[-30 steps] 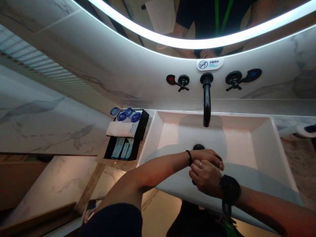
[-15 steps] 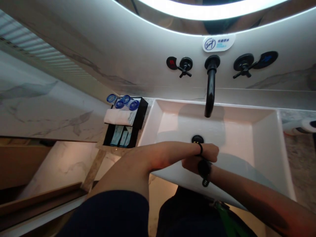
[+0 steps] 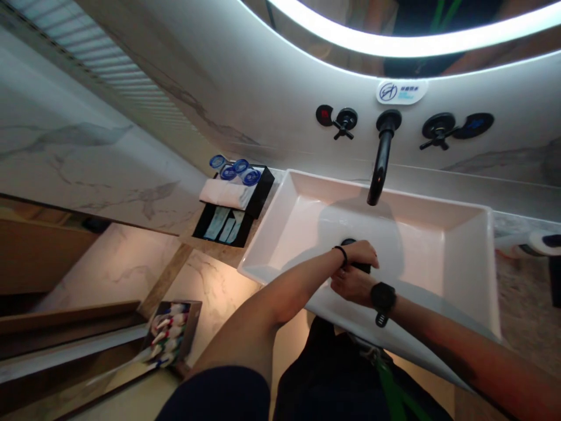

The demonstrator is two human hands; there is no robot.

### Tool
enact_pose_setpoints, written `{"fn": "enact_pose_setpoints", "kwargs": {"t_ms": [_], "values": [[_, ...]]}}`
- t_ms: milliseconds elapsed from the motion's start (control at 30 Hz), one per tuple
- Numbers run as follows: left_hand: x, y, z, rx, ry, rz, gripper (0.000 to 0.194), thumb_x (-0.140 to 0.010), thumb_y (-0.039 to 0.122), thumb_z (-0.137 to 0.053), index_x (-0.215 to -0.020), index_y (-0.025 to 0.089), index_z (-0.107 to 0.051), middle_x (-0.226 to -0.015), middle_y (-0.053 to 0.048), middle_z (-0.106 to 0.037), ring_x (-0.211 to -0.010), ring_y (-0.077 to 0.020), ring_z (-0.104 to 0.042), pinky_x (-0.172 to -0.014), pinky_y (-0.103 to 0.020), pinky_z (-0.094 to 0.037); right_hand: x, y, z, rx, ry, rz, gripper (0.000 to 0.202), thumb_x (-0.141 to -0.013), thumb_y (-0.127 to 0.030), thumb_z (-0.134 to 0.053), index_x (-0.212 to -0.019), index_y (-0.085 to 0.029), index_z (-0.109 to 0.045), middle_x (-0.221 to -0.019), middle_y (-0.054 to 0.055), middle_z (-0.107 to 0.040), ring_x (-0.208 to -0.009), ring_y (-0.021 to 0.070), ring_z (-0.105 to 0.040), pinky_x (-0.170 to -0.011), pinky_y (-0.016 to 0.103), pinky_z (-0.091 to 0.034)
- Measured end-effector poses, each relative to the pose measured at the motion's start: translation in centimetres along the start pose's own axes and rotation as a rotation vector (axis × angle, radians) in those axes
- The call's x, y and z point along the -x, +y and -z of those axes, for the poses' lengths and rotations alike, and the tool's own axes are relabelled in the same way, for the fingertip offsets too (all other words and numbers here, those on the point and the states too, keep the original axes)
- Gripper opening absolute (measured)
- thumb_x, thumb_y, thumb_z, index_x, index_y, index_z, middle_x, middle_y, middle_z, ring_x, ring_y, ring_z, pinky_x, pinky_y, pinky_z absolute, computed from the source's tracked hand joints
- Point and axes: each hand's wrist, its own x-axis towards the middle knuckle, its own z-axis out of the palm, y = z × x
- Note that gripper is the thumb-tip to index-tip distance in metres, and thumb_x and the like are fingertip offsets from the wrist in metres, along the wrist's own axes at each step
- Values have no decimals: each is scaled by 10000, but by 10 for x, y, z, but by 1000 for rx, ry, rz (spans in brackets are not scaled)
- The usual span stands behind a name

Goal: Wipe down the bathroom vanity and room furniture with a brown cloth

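Over the white sink [image 3: 421,234], my left hand [image 3: 362,253] is closed, its fingers curled down, with a thin black band on the wrist. My right hand [image 3: 352,284] is closed just below it, touching the left wrist, and wears a black watch [image 3: 383,296]. A small dark object [image 3: 362,267] shows between the two hands; what it is and which hand grips it cannot be made out. Behind my left hand the black drain [image 3: 348,241] is partly covered. The black spout [image 3: 380,169] hangs above the sink, with no water visible.
Left of the sink stands a black tray [image 3: 263,190] with a white towel [image 3: 225,193], blue-lidded glasses and packets. Two black tap handles [image 3: 345,123] flank the spout. A white bottle [image 3: 528,242] lies at the right. A box of small colourful items [image 3: 169,333] sits lower left.
The view has shifted. My hands have moved apart a little, my right hand now lower at the left wrist, and the dark object and the full watch face have come into sight.
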Motion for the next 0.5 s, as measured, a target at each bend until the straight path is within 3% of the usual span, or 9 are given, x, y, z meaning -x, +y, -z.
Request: {"fn": "enact_pose_setpoints", "kwargs": {"t_ms": [67, 133, 200, 267, 400, 500], "values": [[19, -15, 6, 192, 129, 56, 191, -745, 256, -602, -787, 85, -675, -683, -66, -667, -592, -132, -572, -565, -232, -448, 10, -3, 10, 3, -20, 130, 132, -917, -129, -528, -1027, -154, -597, -959, 49, -579, -888, 197, -549, -756, 338, -514], [45, -30, 5, 573, 291, 108, 285, -755, 354, -605, -826, 83, -657, -705, -57, -653, -593, -117, -560, -570, -230, -438, 17, -1, 21, 8, 9, 170, 242, -920, -122, -485, -1148, -134, -566, -997, 95, -570, -905, 234, -526, -767, 379, -510], [77, -40, -3, 1012, 444, 118, 369, -674, 425, -692, -818, 88, -648, -722, -51, -644, -613, -114, -558, -593, -233, -430, 19, 0, 29, -63, 83, 97, 280, -948, -204, -471, -1205, -111, -537, -1048, 135, -544, -946, 263, -507, -798, 414, -501], [111, -46, -16, 1258, 543, 68, 439, -588, 440, -764, -836, 94, -654, -759, -48, -650, -657, -119, -567, -643, -240, -434, 15, -2, 36, -223, 181, -52, 278, -969, -306, -468, -1165, -132, -561, -1075, 134, -529, -974, 261, -508, -815, 405, -493], [183, -54, -34, 1210, 689, -31, 490, -505, 301, -830, -928, 113, -669, -839, -22, -653, -772, -123, -569, -750, -237, -429, -17, -21, 49, -542, 294, -331, 243, -956, -406, -501, -996, -195, -616, -988, 59, -585, -907, 212, -564, -815, 355, -464], [242, -63, -36, 1092, 733, -39, 535, -550, 299, -813, -1034, 137, -652, -944, -34, -652, -873, -152, -569, -794, -251, -426, -59, -53, 54, -669, 235, -414, 266, -906, -468, -559, -894, -211, -626, -886, 25, -619, -825, 202, -580, -762, 326, -452]]}}
